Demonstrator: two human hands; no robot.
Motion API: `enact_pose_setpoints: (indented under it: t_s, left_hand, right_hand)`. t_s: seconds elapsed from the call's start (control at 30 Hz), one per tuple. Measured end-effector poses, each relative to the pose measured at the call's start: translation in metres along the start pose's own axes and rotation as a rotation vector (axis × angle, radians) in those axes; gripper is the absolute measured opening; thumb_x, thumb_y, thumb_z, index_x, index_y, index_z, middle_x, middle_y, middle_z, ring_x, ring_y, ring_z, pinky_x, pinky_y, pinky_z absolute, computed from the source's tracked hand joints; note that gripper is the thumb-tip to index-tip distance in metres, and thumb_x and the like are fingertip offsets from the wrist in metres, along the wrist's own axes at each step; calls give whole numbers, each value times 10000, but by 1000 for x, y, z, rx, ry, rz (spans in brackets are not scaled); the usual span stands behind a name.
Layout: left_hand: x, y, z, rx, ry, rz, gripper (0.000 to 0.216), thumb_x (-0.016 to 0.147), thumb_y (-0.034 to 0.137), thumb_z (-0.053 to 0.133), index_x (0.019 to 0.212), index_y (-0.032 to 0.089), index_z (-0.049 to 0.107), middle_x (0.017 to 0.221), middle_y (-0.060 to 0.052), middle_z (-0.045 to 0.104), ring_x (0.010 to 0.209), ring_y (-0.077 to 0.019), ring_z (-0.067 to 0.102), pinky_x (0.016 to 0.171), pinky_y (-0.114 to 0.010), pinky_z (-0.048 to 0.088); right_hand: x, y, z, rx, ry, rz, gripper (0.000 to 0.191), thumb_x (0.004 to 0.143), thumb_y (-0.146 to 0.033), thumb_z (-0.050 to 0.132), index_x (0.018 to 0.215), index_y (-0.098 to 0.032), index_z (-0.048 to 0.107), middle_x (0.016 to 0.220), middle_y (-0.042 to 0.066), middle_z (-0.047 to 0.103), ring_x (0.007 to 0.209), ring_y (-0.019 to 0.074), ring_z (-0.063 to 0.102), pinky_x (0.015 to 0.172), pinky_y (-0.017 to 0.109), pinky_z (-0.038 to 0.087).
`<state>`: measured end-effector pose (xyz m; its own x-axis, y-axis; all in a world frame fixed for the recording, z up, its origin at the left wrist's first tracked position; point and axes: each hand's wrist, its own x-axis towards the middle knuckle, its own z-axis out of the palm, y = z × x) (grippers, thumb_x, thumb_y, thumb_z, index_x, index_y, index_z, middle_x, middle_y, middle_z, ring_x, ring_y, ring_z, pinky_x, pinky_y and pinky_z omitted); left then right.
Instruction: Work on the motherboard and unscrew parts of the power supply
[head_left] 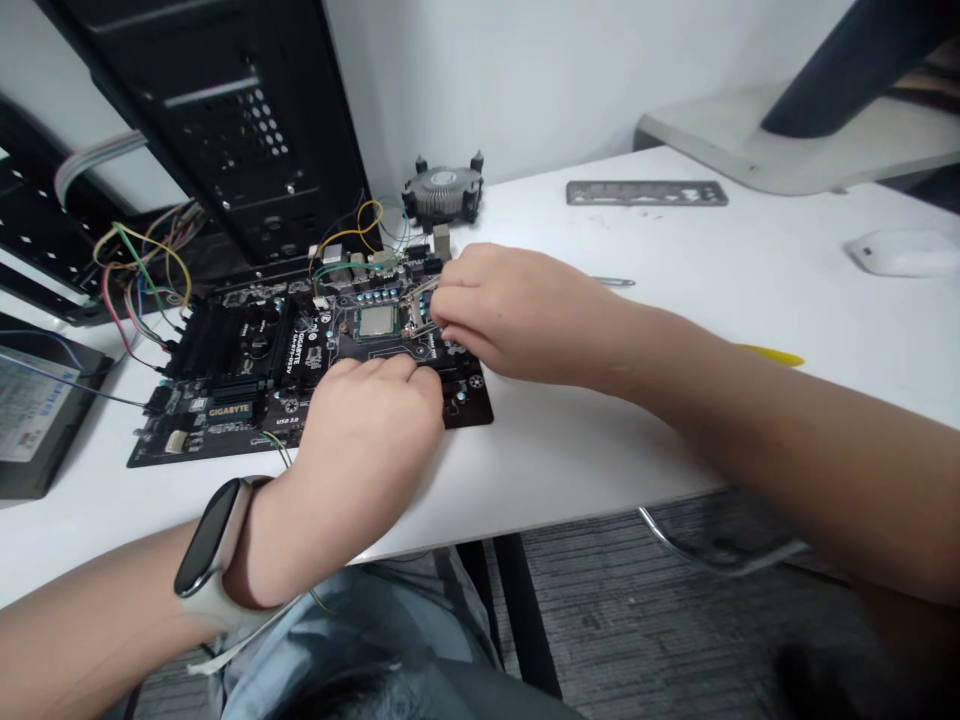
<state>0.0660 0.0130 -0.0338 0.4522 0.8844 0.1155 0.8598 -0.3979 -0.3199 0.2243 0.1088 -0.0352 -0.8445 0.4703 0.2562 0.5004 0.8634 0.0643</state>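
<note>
from my end, head cam feed: the mobo [310,345] lies flat on the white table [525,470], just in front of the black case [210,110]. cpu [376,321] sits in its socket, uncovered, w/ the metal frame [420,314] swung out on its r side. my r hand [517,310] is at that frame, fingers curled & bunched together; tips partly hidden, so can't tell if they're pinching it. my l hand [373,430] is over the mobo's front edge, near the cpu, knuckles up, fingers folded under; can't tell if it's pinching anything. wristband [216,540] on the l wrist. cooler [444,190] stands behind the mobo, legs up. i/o shield [646,193] lies back r, mouse [904,253] far r, smth yellow [772,354] partly behind the r forearm.
</note>
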Motion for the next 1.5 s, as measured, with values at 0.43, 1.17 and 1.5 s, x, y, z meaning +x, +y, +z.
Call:
enact_pose_setpoints:
  t_s: [0.43,1.17,1.5]
  left_hand:
    - [-27,-36,13,-288,340,278,184,940,171,513,966,149,694,801,-24,697,724,-182,660,708,-341,520]
    - [-25,-27,-10,-2155,-227,-260,108,788,218,655,769,153,570,627,48,560,514,-40,511,489,-153,446]
    - [-24,-26,1,-2253,-247,-253,277,796,337,770,797,151,565,617,57,551,529,-33,504,500,-148,422]
  right_hand:
    - [-1,5,2,89,14,50,178,943,-190,448,882,-127,604,891,77,609,864,171,501,775,323,380]
    - [-16,-52,-14,835,515,-83,94,865,-218,724,850,-181,639,840,13,590,806,80,593,682,190,522]
    - [-17,-53,-18,645,514,-104,55,871,-156,689,900,-179,648,828,24,602,765,85,602,663,205,539]
